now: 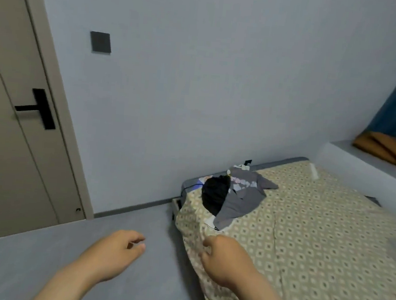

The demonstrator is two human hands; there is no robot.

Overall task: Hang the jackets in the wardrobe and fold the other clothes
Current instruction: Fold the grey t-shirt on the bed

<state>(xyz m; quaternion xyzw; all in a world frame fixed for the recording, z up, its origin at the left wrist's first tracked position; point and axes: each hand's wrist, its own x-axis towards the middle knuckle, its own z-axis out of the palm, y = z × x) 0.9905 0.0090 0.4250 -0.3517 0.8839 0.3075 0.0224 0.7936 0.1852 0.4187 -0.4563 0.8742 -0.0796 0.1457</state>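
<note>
Approach step, I judge: my left hand (120, 246) and right hand (223, 257) hang loosely curled, empty, at lower centre, clothes (236, 197) heaped mid-frame on the bed (317, 234) corner, so next I reach forward for one

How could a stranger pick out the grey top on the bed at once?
Find the bed with the beige patterned cover. At its corner nearest the door lie a few clothes. The grey top is the spread-out one with a pale print, partly under a bunched black garment.
</note>
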